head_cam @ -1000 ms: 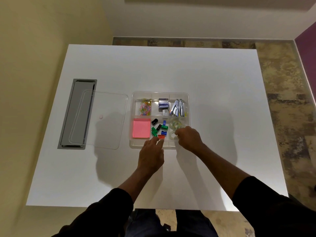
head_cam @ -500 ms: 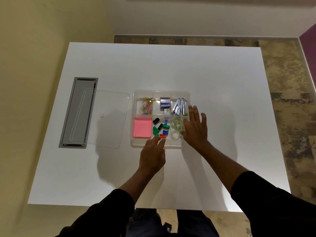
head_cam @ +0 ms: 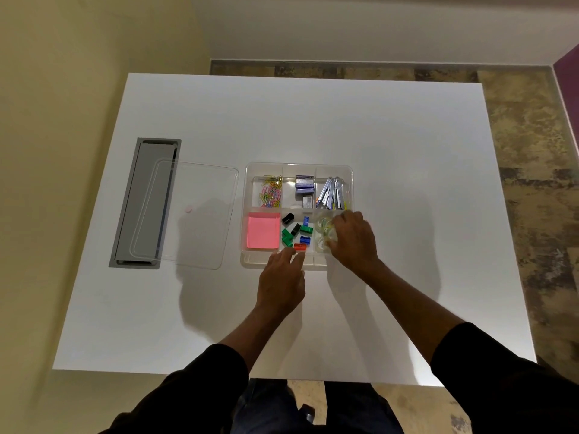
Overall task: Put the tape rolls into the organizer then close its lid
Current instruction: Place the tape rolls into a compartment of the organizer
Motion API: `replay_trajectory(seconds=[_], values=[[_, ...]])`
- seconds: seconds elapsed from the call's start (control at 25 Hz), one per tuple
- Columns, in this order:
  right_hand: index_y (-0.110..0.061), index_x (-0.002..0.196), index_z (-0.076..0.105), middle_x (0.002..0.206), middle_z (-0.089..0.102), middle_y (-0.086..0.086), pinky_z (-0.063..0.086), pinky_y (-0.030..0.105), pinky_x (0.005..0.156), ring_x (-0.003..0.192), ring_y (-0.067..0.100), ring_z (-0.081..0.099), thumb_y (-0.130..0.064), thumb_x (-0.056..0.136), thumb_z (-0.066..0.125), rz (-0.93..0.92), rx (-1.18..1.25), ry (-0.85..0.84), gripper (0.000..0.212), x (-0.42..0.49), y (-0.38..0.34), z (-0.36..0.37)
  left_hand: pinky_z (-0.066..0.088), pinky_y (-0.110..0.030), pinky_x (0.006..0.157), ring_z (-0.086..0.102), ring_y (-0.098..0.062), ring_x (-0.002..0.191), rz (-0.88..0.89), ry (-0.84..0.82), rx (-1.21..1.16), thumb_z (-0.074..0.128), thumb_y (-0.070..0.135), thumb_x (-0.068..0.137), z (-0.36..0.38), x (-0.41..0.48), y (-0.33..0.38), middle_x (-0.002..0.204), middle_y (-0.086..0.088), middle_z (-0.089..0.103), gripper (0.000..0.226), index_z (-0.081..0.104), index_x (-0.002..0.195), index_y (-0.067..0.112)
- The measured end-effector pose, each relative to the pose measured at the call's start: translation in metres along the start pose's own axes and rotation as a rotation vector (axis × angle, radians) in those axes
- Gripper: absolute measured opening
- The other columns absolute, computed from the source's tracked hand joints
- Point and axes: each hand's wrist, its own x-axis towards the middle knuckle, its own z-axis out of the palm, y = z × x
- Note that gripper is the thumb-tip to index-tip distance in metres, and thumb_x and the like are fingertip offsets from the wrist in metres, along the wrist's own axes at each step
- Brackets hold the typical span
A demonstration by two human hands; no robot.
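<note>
The clear organizer (head_cam: 299, 166) sits open at the middle of the white table (head_cam: 407, 183). Clear tape rolls (head_cam: 322, 227) lie in its near right compartment. My right hand (head_cam: 354, 242) reaches into that compartment from the right, thumb and fingers curled around the rolls, hiding part of them. The fingertips of my left hand (head_cam: 282, 283) rest on the organizer's near rim, holding nothing. The clear lid (head_cam: 188, 214) lies flat on the table to the left of the organizer, apart from it.
Other compartments hold paper clips (head_cam: 270, 191), a staple box (head_cam: 304, 184), metal clips (head_cam: 330, 192), a pink note pad (head_cam: 263, 230) and small coloured sharpeners (head_cam: 297, 234). A grey cable hatch (head_cam: 147, 202) lies partly under the lid at the left.
My right hand, spread flat beside the organizer's right edge half a second ago, has come back over the tape compartment and curled onto the rolls. The left hand stays on the near rim.
</note>
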Motion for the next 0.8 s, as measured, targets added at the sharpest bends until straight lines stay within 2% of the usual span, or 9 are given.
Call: replay_trajectory(seconds=[0.08,0.2,0.4,0.6,0.8], values=[[-0.013,0.138,0.062,0.133,0.071,0.008,0.059,0.035,0.093,0.115,0.024,0.067,-0.040,0.092,0.081,-0.021,0.097,-0.052,0.057,-0.002,-0.001,0.000,0.063,-0.042,0.101,0.065,-0.031,0.135,0.002,0.003,0.001,0.076,0.023,0.097,0.000,0.000,0.000,0.149,-0.009,0.066,0.054,0.062,0.149,0.016],[-0.014,0.137,0.059,0.127,0.073,0.008,0.063,0.038,0.087,0.109,0.026,0.073,-0.037,0.089,0.085,-0.036,0.133,-0.087,0.059,0.000,-0.002,-0.007,0.064,-0.042,0.100,0.067,-0.030,0.134,0.001,0.005,-0.007,0.076,0.023,0.097,-0.001,0.000,0.000,0.150,-0.010,0.066,0.054,0.062,0.149,0.016],[-0.013,0.137,0.063,0.135,0.070,0.012,0.062,0.040,0.095,0.116,0.029,0.072,-0.027,0.090,0.084,-0.134,0.134,-0.182,0.053,0.007,-0.008,-0.010,0.065,-0.038,0.096,0.068,-0.027,0.132,0.017,0.002,-0.024,0.074,0.021,0.099,0.000,0.000,-0.001,0.152,-0.010,0.064,0.054,0.060,0.151,0.016],[-0.012,0.136,0.069,0.134,0.068,0.014,0.059,0.037,0.093,0.113,0.030,0.072,-0.010,0.096,0.077,-0.148,0.171,-0.149,0.041,0.008,-0.009,-0.006,0.066,-0.035,0.092,0.069,-0.024,0.127,0.027,0.005,-0.028,0.072,0.020,0.099,0.000,-0.001,-0.003,0.150,-0.009,0.064,0.054,0.058,0.151,0.016],[-0.011,0.135,0.071,0.131,0.073,0.015,0.062,0.040,0.093,0.111,0.031,0.074,-0.001,0.097,0.071,-0.126,0.189,-0.149,0.040,0.010,-0.002,-0.007,0.066,-0.037,0.093,0.070,-0.026,0.127,0.017,0.003,-0.038,0.075,0.020,0.098,-0.001,0.000,-0.002,0.150,-0.010,0.065,0.054,0.061,0.150,0.015]])
